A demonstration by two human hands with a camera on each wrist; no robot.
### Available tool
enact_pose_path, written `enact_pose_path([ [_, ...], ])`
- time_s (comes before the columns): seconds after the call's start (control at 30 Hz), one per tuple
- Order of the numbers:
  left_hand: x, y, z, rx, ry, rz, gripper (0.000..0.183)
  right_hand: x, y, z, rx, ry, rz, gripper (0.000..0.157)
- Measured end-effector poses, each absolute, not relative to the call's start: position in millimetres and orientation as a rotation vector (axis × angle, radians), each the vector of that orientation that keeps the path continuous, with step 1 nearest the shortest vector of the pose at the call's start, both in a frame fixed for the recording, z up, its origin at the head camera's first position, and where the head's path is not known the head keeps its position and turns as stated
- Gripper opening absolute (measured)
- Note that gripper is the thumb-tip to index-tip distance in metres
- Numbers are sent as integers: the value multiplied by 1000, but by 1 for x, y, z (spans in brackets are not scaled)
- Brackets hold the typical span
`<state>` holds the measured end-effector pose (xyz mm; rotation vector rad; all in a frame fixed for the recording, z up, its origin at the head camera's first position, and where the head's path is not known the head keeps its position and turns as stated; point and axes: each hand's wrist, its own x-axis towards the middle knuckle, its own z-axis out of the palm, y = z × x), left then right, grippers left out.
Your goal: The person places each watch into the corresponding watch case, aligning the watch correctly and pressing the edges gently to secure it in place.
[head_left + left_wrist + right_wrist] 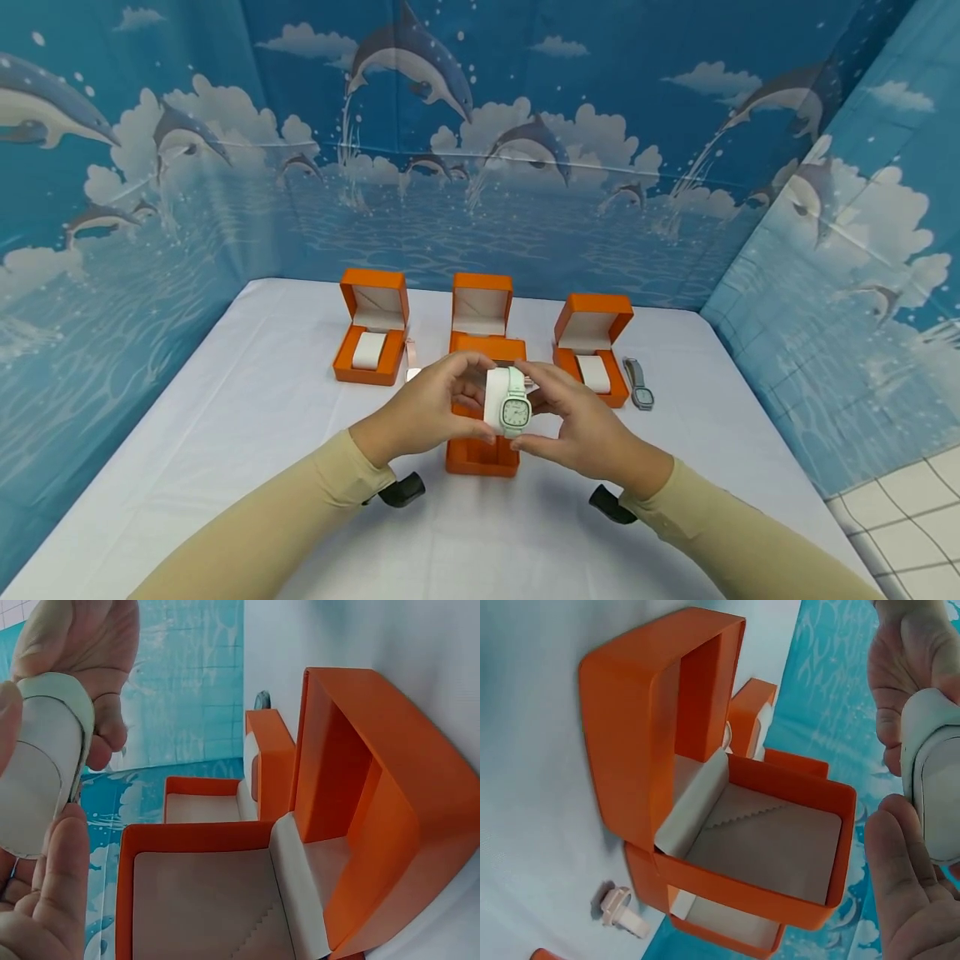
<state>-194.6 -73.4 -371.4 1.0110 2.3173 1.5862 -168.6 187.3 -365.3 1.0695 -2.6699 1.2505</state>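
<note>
In front of me both hands hold a white watch cushion [492, 393] with a mint-green watch [516, 412] strapped round it, its square dial facing up. My left hand [427, 407] pinches the cushion's left side between thumb and fingers. On the other side my right hand [581, 425] grips the watch and cushion the same way. Below them stands an orange watch box [482, 468], lid raised. Its base [619, 735] holds no cushion in the wrist views. The cushion's pale back [37, 757] shows in the left wrist view. Both hands hide much of the box in the head view.
Open orange boxes stand behind at left [367, 375], middle [482, 279] and right [600, 304]. A grey watch [640, 387] lies beside the right box, a pink-strapped watch [411, 354] beside the left. Another pale pink watch [616, 906] shows in the right wrist view.
</note>
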Motion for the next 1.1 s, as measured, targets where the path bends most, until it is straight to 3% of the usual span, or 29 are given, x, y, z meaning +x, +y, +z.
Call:
enact_pose_path([
  [1.1,-192,-75,-373,1033,2383,1507,75,-166,181,-378,1060,-2553,1154,87],
])
